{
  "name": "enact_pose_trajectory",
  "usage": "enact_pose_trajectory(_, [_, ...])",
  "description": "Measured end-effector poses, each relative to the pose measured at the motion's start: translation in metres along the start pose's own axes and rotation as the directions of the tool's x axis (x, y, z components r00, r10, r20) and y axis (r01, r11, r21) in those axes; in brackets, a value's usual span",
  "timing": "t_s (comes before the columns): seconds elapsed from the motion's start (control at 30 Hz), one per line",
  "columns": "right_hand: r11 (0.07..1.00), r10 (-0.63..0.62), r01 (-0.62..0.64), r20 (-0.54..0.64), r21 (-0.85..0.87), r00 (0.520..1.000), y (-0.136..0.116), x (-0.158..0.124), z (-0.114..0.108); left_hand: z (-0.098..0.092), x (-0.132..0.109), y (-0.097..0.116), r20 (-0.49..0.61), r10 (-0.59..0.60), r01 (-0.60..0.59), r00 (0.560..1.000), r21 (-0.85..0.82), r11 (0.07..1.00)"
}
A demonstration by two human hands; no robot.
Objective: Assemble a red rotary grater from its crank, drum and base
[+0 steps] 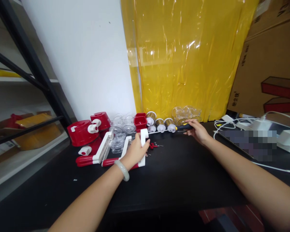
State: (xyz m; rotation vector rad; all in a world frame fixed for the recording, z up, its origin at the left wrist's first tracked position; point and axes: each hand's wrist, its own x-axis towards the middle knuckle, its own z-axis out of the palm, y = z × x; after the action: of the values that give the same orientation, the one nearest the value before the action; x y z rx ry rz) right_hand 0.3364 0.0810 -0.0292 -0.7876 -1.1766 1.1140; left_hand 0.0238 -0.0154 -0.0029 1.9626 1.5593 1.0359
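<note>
One head-worn camera looks forward and down across the counter [174, 183] at both hands [135, 149], apparently fairly near.

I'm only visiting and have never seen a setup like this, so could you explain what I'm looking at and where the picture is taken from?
There is no machine at work here: these are a person's two bare hands, seen by a camera worn on that person's head, looking forward and down.

The left hand holds a white piece with a red grip. The right hand holds a screwdriver, its shaft running to the round end of that piece; the tip itself is hidden.

On the black table lie two similar red-and-white handles, large red plastic parts, clear plastic parts, metal-looking drums with white ends and, at the right, white cables.
</note>
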Motion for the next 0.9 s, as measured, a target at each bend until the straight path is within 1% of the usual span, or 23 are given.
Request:
enact_pose_trajectory(0.23, [0.997, -0.052, 0.051, -0.017, -0.065, 0.998, 0.0023, 0.0035, -0.0033, -0.0003, -0.0005, 0.0014, 0.002, 0.001, -0.001, 1.000, 0.023, 1.000])
enact_pose_trajectory(0.47, [0.987, -0.080, 0.072, -0.051, -0.141, 0.995, 0.0028, 0.0067, -0.0061, 0.0001, -0.0016, 0.0029, 0.011, -0.021, 0.021, 1.000, 0.018, 1.000])
enact_pose_trajectory(0.67, [0.977, -0.044, 0.020, -0.105, -0.212, 0.994, 0.0014, 0.0037, -0.0049, -0.0018, -0.0012, 0.0027, 0.012, 0.018, -0.019, 1.000, 0.063, 0.998])
enact_pose_trajectory(0.8, [0.958, -0.015, -0.027, -0.146, -0.284, 0.989, 0.0045, 0.0031, -0.0065, -0.0027, -0.0015, 0.0027, 0.013, 0.030, -0.031, 0.999, 0.049, 0.998])
enact_pose_trajectory(0.9, [0.972, 0.031, -0.056, -0.112, -0.227, 0.993, 0.0054, 0.0048, -0.0066, -0.0025, -0.0012, 0.0018, 0.022, 0.024, -0.025, 0.999, 0.040, 0.999])
